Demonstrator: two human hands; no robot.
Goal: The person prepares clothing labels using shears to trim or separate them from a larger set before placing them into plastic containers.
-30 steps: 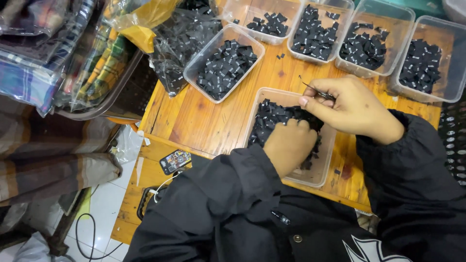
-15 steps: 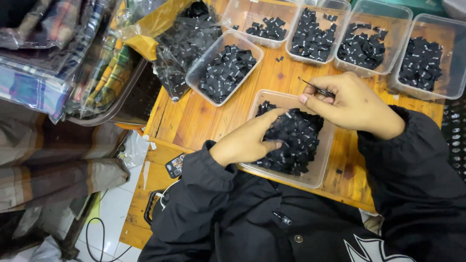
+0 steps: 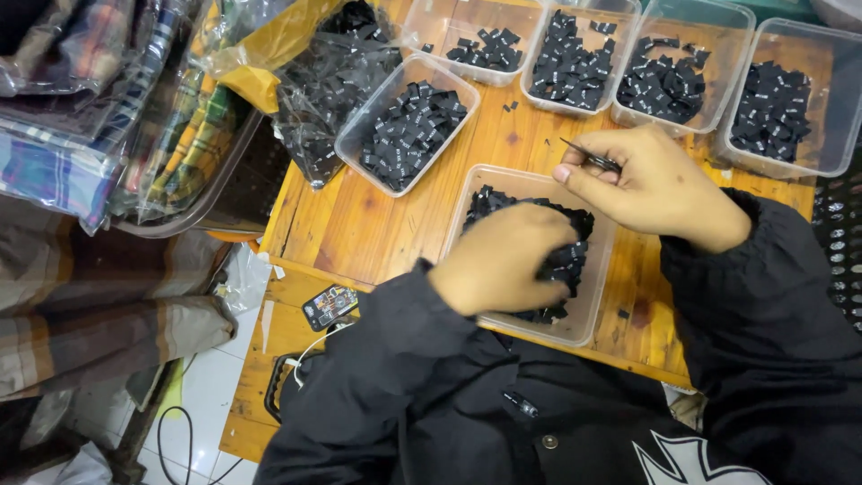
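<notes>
A clear plastic tub (image 3: 588,310) of small black fabric labels (image 3: 564,259) sits on the wooden table (image 3: 359,229) in front of me. My left hand (image 3: 503,259) reaches down into the tub, fingers curled among the labels. Above the tub's far right corner, my right hand (image 3: 651,184) pinches a thin dark pair of tweezers (image 3: 590,158) between thumb and forefinger. Both arms wear black sleeves.
Several more clear tubs of black labels (image 3: 409,130) (image 3: 575,63) (image 3: 774,103) line the table's far side. A plastic bag of labels (image 3: 328,81) lies at the left. Bagged plaid cloth (image 3: 99,117) is stacked left of the table. A small device (image 3: 329,305) rests on a lower shelf.
My left hand moved rightwards, deeper into the labels in the near tub. My right hand with the tweezers stayed almost still.
</notes>
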